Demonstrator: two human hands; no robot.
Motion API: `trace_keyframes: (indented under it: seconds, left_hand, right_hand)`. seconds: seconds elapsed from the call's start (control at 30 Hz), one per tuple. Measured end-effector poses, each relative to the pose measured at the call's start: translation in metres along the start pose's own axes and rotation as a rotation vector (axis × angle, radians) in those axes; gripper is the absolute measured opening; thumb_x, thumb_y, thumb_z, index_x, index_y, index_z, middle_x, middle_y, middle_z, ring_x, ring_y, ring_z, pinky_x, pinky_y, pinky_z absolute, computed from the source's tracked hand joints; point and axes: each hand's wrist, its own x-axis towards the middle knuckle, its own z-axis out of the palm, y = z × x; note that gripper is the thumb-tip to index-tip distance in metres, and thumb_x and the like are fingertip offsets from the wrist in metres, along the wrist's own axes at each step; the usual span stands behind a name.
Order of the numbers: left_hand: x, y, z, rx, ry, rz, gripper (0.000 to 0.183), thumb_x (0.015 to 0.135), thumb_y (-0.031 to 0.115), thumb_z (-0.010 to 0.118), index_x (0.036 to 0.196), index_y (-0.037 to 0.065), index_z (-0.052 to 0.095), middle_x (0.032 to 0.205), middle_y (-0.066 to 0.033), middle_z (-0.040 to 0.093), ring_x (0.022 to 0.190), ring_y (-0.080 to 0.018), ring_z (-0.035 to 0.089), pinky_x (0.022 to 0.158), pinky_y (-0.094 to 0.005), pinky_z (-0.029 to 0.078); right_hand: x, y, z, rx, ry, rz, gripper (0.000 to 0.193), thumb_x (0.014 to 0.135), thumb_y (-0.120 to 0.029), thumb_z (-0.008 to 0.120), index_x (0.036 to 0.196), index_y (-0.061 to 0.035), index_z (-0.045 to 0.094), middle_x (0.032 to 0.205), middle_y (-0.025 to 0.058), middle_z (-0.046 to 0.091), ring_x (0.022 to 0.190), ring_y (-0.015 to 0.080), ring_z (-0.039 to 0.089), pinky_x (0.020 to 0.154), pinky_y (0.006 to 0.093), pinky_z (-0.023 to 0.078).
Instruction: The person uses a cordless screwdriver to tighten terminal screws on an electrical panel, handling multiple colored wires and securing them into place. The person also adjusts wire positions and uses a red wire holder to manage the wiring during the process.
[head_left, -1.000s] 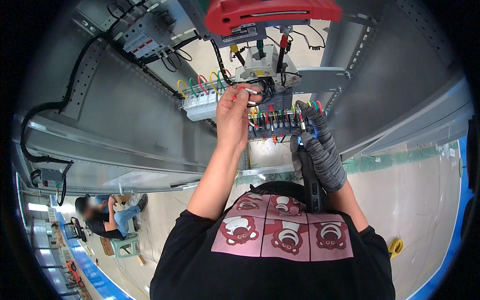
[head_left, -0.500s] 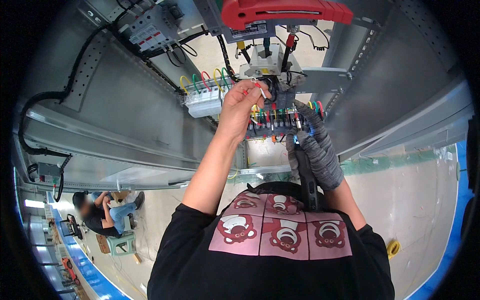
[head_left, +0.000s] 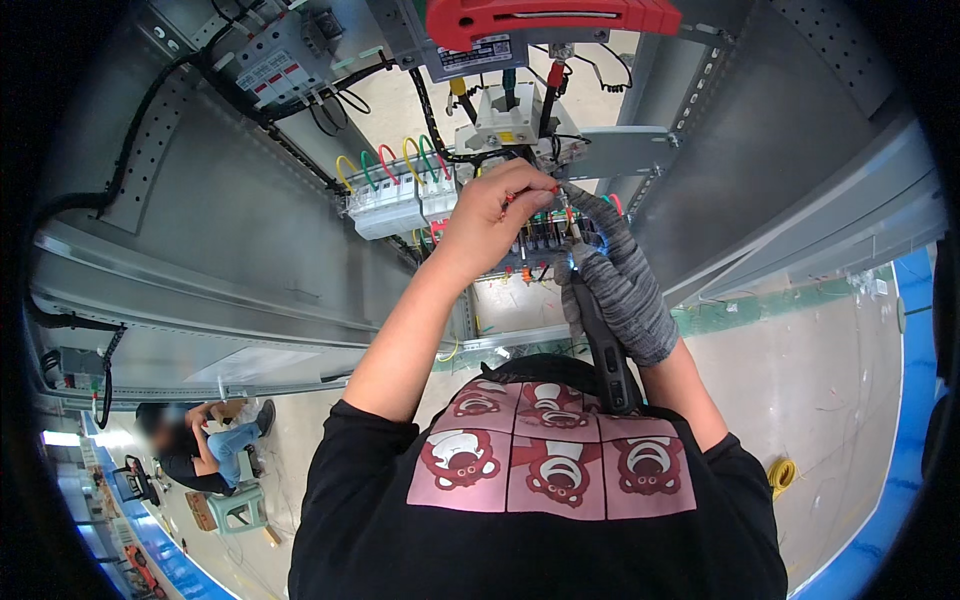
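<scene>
My left hand (head_left: 485, 215), bare, is closed with thumb and fingers pinched on thin wires with red sleeves (head_left: 508, 203); the fingers hide most of them. In its grey knitted glove, my right hand (head_left: 630, 295) grips a black cordless screwdriver (head_left: 605, 350), whose bit points up and away from me. A bluish light glows near its front. The bit's tip lies close to my left fingertips; I cannot tell whether they touch. Beyond and below the hands runs a row of dark terminals (head_left: 540, 235) with coloured wires.
A metal cabinet surrounds my arms, with a side panel (head_left: 700, 180) on the right. White breakers (head_left: 390, 205) with looped wires sit left of my hands. A red-handled switch (head_left: 550, 20) hangs above. A seated person (head_left: 205, 445) is at far left; a yellow coil (head_left: 782, 475) lies on the floor.
My left hand has turned and come toward the screwdriver's tip with the wires. The screwdriver in my right hand has moved slightly up, and the two hands are closer together.
</scene>
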Motion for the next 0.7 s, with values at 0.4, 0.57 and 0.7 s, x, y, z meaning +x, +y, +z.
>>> trace_keyframes:
  seconds: [0.4,0.57,0.7]
  left_hand:
    - [0.000,-0.002,-0.003,0.259,-0.120,0.193,0.009,0.084,-0.001,0.063,0.093,-0.001,0.062,0.085,-0.0119,0.061,0.082,-0.0290,0.060,0.073,-0.0365,0.046]
    - [-0.007,-0.006,0.002,0.226,-0.016,0.158,0.017,0.082,0.003,0.067,0.100,0.004,0.066,0.092,-0.0104,0.063,0.088,-0.0292,0.063,0.076,-0.0368,0.049]
    - [-0.024,-0.004,0.005,0.110,0.267,-0.014,0.028,0.079,0.000,0.072,0.106,0.004,0.067,0.098,-0.0071,0.065,0.091,-0.0207,0.065,0.081,-0.0304,0.051]
  right_hand:
    - [-0.006,-0.004,-0.001,-0.021,0.019,0.064,0.051,0.099,-0.014,0.047,0.148,-0.0229,0.035,0.079,0.0028,0.058,0.052,0.0099,0.054,0.043,0.0250,0.047]
    - [-0.004,0.008,-0.004,0.006,0.036,0.012,0.052,0.098,-0.011,0.047,0.147,-0.0221,0.036,0.078,0.0028,0.058,0.052,0.0095,0.051,0.044,0.0244,0.044]
    - [-0.002,0.013,-0.010,0.041,0.108,-0.055,0.053,0.096,-0.009,0.048,0.146,-0.0216,0.038,0.077,0.0025,0.057,0.053,0.0091,0.050,0.045,0.0240,0.043]
